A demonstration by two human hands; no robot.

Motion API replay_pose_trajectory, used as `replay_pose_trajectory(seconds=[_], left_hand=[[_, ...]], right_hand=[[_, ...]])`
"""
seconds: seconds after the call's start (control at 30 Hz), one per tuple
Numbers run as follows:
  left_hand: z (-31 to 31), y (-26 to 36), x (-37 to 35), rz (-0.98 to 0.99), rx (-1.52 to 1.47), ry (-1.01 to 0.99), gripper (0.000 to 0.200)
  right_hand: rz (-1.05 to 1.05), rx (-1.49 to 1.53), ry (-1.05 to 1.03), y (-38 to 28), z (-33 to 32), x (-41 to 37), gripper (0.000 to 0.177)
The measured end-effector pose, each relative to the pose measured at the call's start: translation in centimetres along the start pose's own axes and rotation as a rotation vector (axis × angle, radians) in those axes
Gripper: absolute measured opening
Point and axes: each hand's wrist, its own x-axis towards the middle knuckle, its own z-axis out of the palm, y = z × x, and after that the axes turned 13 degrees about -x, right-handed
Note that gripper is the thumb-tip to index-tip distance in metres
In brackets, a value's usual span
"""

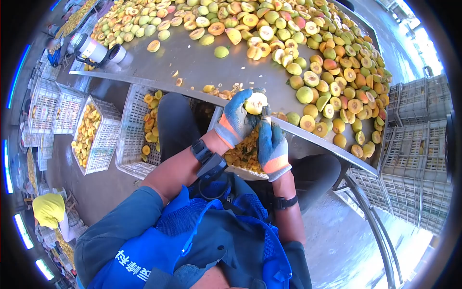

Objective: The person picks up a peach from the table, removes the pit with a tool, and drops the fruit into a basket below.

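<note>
My left hand [237,120], in a blue glove with an orange cuff, grips a pale yellow fruit half [255,102] at the front edge of the steel table [192,60]. Just below it my right hand [272,147], gloved the same way, holds a small tool [265,112] whose tip touches the fruit. Under both hands a white basket [243,156] of cut yellow pieces rests on my lap. A heap of whole and halved yellow-green and orange fruit [332,72] covers the table's far and right parts.
White crates with cut fruit [94,135] stand on the floor at left. Grey crates [418,159] are stacked at right. A white cylindrical device [96,50] lies on the table's left end. A person in a yellow hat [48,209] is at lower left.
</note>
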Motion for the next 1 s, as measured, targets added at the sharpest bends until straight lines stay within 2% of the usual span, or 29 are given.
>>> replay_pose_trajectory(seconds=[0.07, 0.17, 0.2, 0.27, 0.37, 0.47, 0.57, 0.63, 0.7, 0.77, 0.83, 1.0], left_hand=[[0.6, -0.3, -1.8, 0.061, 0.088, 0.003, 0.042], [-0.3, -0.1, -3.0, 0.022, 0.036, -0.028, 0.042], [-0.4, -0.2, -3.1, 0.071, 0.051, 0.026, 0.04], [-0.4, -0.5, -3.7, 0.086, 0.072, -0.006, 0.033], [-0.3, -1.1, -4.5, 0.15, 0.135, -0.017, 0.027], [0.3, -2.0, -5.6, 0.262, 0.211, 0.029, 0.024], [0.0, -2.0, -6.1, 0.291, 0.415, 0.045, 0.021], [-2.1, -2.0, -5.3, 0.421, 0.633, 0.057, 0.019], [-1.2, -1.9, -5.6, 0.429, 0.619, 0.074, 0.019], [0.1, -2.0, -6.2, 0.312, 0.373, 0.087, 0.019], [-0.2, -2.1, -6.1, 0.302, 0.327, 0.137, 0.019], [0.0, -2.2, -6.4, 0.26, 0.207, 0.185, 0.019]], right_hand=[[0.07, -0.013, -0.049, -0.6, 0.4, -0.1, 0.029], [0.195, 0.04, -0.088, -1.2, 0.9, -0.9, 0.028], [0.211, 0.035, -0.098, -1.3, 1.1, -1.2, 0.029], [0.226, -0.055, -0.13, -1.7, 1.0, -1.5, 0.032], [0.128, -0.097, -0.039, -1.5, 2.2, -2.0, 0.039], [0.223, -0.102, -0.107, -2.6, 2.3, -2.5, 0.039], [0.22, -0.151, -0.16, -2.9, 2.3, -2.6, 0.04], [0.226, -0.213, -0.224, -3.3, 1.9, -2.4, 0.04], [0.188, -0.23, -0.223, -3.3, 1.9, -2.3, 0.039], [0.175, -0.269, -0.246, -3.5, 1.7, -2.0, 0.038], [0.19, -0.328, -0.298, -4.0, 1.3, -1.8, 0.038], [0.177, -0.264, -0.274, -3.8, 1.9, -2.3, 0.039]])
